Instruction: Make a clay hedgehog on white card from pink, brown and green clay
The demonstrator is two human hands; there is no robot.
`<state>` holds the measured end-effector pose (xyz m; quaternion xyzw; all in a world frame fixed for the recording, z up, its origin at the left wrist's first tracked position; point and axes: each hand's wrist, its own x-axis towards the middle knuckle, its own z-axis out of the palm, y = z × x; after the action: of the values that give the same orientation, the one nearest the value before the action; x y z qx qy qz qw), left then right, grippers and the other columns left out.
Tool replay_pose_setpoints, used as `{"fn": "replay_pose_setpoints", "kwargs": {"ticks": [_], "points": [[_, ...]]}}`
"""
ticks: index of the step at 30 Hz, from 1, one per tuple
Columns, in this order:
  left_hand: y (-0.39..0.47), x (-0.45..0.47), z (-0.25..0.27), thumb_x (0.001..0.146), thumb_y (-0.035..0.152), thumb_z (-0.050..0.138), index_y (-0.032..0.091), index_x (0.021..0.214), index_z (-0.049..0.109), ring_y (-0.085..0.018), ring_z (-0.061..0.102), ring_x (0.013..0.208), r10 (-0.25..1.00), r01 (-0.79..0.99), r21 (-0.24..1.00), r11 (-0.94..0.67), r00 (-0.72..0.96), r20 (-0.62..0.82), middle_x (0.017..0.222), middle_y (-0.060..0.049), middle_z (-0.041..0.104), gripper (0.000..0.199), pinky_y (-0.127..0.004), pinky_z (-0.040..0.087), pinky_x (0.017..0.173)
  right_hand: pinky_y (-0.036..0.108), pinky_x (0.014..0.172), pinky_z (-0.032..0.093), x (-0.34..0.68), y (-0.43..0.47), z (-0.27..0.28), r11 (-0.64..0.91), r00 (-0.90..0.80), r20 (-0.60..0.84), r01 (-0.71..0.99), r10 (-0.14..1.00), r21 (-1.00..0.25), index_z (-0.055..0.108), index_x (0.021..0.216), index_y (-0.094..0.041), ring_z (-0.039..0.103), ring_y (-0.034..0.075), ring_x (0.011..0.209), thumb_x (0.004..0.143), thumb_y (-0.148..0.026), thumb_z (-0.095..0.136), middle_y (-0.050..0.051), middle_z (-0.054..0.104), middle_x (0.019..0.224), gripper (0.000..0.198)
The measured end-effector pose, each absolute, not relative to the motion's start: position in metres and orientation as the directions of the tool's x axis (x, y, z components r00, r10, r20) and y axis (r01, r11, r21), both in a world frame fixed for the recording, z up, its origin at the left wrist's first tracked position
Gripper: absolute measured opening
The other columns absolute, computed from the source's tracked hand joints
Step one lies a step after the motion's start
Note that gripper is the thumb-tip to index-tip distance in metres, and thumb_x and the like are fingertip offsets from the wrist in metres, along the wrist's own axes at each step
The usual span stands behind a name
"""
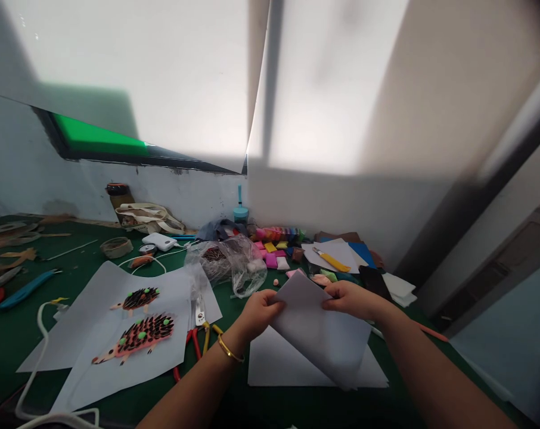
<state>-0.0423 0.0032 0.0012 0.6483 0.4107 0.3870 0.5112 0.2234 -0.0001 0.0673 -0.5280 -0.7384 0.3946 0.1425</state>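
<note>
Between my hands a sheet of white paper [321,330] is held up at a tilt, one corner pointing away from me. My left hand [261,311] pinches its left edge, thumb on top; a gold bangle circles that wrist. The right edge is pinched by my right hand [349,298]. Under the raised sheet, more white paper [270,363] lies flat on the green table. Left of my hands, a white sheet [80,381] carries two hedgehog figures [140,335] with dark spines and green dots. Pliers with red handles [194,342] and yellow-handled scissors [206,333] lie beside my left forearm.
A clear plastic bag [229,262] and small colourful packets [272,256] sit beyond my hands. A yellow cutter [332,260] rests on papers at the back right. A white cable [40,339] runs along the left. The wall [194,190] bounds the table's far side.
</note>
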Motion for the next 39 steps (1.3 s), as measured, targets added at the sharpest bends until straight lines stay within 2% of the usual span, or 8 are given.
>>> {"fn": "replay_pose_setpoints", "kwargs": {"ticks": [3,8,24,27,31,33,36,39], "points": [[0.007,-0.045,0.006,0.068,0.036,0.065,0.012,0.082,0.067,-0.019,0.058,0.069,0.928,0.103,0.993,-0.064,0.372,0.021,0.078,-0.007,0.065,0.028,-0.026,0.041,0.059,0.028,0.063,0.043,0.224,-0.001,0.057,0.058,-0.368,-0.196,0.578,0.909,-0.814,0.071,0.073,-0.021,0.058,0.021,0.071,0.062,-0.043,0.070,0.002,0.065,0.069,0.025],[0.006,-0.048,0.019,0.066,0.034,0.065,0.011,0.082,0.069,-0.019,0.058,0.067,0.923,0.155,0.987,-0.031,0.384,-0.031,0.074,-0.007,0.065,0.028,-0.026,0.040,0.059,0.027,0.061,0.043,0.222,-0.001,0.046,-0.020,-0.335,-0.220,0.510,0.916,-0.860,0.070,0.071,-0.018,0.058,0.020,0.069,0.059,-0.042,0.073,0.002,0.066,0.070,0.027],[0.014,-0.054,0.023,0.066,0.034,0.065,0.011,0.081,0.070,-0.021,0.059,0.070,0.917,0.253,0.967,-0.036,0.394,-0.069,0.075,-0.007,0.066,0.028,-0.028,0.042,0.061,0.025,0.059,0.043,0.214,-0.003,0.038,-0.010,-0.356,-0.234,0.531,0.905,-0.847,0.067,0.072,-0.017,0.060,0.019,0.072,0.066,-0.044,0.069,0.003,0.067,0.075,0.028],[0.018,-0.054,0.022,0.063,0.035,0.071,0.012,0.090,0.069,-0.022,0.060,0.077,0.929,0.145,0.989,-0.014,0.367,-0.041,0.083,-0.008,0.066,0.035,-0.030,0.044,0.067,0.026,0.061,0.045,0.214,-0.005,0.037,-0.038,-0.318,-0.218,0.486,0.923,-0.873,0.068,0.071,-0.017,0.061,0.020,0.072,0.065,-0.044,0.070,0.003,0.068,0.074,0.028],[0.009,-0.044,0.018,0.067,0.044,0.071,0.023,0.118,0.055,-0.020,0.059,0.092,0.988,-0.294,0.954,0.055,0.151,-0.010,0.107,-0.009,0.061,0.058,-0.031,0.045,0.078,0.032,0.066,0.050,0.215,-0.005,0.027,-0.157,-0.241,-0.226,0.274,0.944,-0.949,0.070,0.082,-0.018,0.064,0.023,0.075,0.064,-0.047,0.071,0.005,0.071,0.081,0.034],[0.000,-0.033,0.013,0.071,0.048,0.067,0.026,0.120,0.051,-0.019,0.057,0.099,0.975,-0.440,0.883,0.165,0.206,-0.079,0.118,-0.008,0.057,0.055,-0.032,0.046,0.080,0.035,0.067,0.051,0.214,-0.004,0.018,-0.197,-0.202,-0.217,0.115,0.955,-0.974,0.070,0.089,-0.019,0.065,0.025,0.077,0.064,-0.048,0.072,0.006,0.071,0.086,0.038],[-0.014,-0.015,0.001,0.067,0.042,0.073,0.024,0.118,0.053,-0.023,0.057,0.102,0.918,-0.432,0.847,0.309,0.369,-0.147,0.122,-0.011,0.057,0.057,-0.034,0.047,0.080,0.037,0.068,0.052,0.208,-0.004,0.003,-0.191,-0.109,-0.188,-0.022,0.976,-0.981,0.070,0.090,-0.018,0.066,0.026,0.075,0.062,-0.048,0.074,0.007,0.071,0.085,0.040],[-0.016,-0.003,-0.011,0.059,0.032,0.079,0.016,0.111,0.058,-0.026,0.061,0.094,0.929,-0.395,0.870,0.294,0.333,-0.163,0.110,-0.014,0.063,0.058,-0.035,0.047,0.079,0.037,0.066,0.053,0.202,-0.007,-0.008,-0.178,-0.025,-0.178,-0.030,0.984,-0.984,0.070,0.084,-0.016,0.066,0.026,0.070,0.061,-0.048,0.075,0.007,0.071,0.078,0.039]]}}
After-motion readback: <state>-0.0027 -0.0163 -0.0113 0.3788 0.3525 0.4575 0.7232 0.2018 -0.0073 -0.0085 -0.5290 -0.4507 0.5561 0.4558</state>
